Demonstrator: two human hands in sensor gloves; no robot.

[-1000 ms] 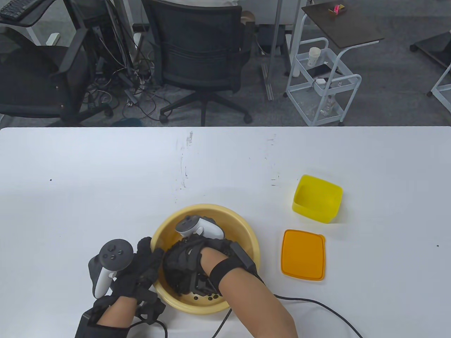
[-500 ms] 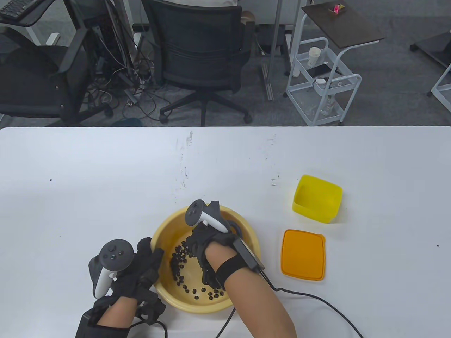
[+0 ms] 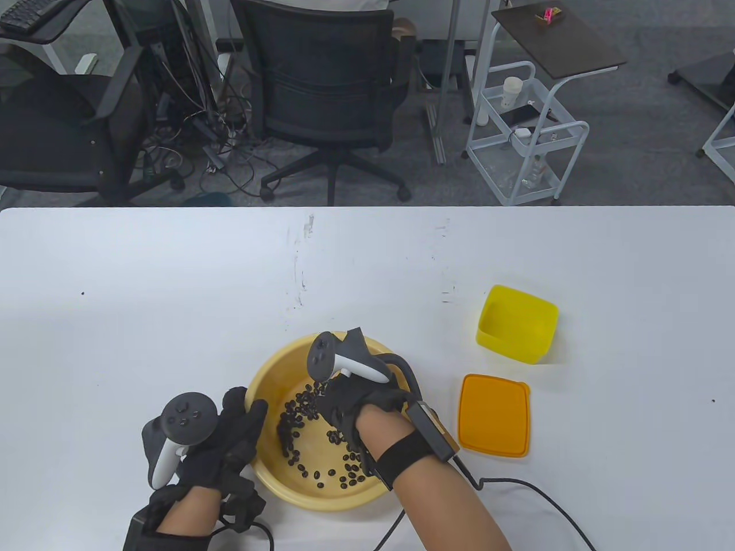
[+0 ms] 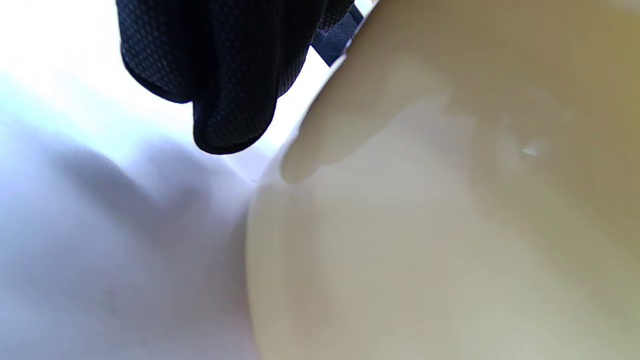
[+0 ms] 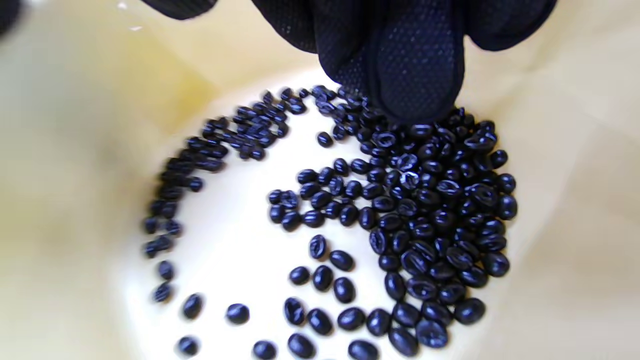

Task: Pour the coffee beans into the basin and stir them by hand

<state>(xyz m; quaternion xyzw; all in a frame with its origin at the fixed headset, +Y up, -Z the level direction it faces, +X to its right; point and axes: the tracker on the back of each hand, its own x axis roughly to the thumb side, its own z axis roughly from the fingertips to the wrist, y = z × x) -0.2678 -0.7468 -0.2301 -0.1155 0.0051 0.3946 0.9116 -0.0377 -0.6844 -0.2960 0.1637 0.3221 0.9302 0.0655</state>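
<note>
A tan round basin [image 3: 396,367] sits near the table's front edge with dark coffee beans [image 3: 296,418] scattered over its floor. My right hand [image 3: 339,404] reaches into the basin from the right. In the right wrist view its gloved fingers [image 5: 415,75] hang down, tips touching the pile of beans [image 5: 425,215] on the pale basin floor [image 5: 240,260]. My left hand [image 3: 235,430] holds the basin's left rim, fingers curled over the edge. The left wrist view shows one gloved fingertip [image 4: 220,100] beside the basin's outer wall [image 4: 425,225].
An empty yellow box [image 3: 517,324] stands to the right of the basin, and its orange lid [image 3: 494,414] lies flat in front of it. A black cable [image 3: 540,493] trails from my right wrist across the table. Office chairs and a cart stand beyond the far edge.
My right hand swept from the basin's near-left part toward its right side, uncovering the beans and spreading them. The left hand kept its hold on the rim.
</note>
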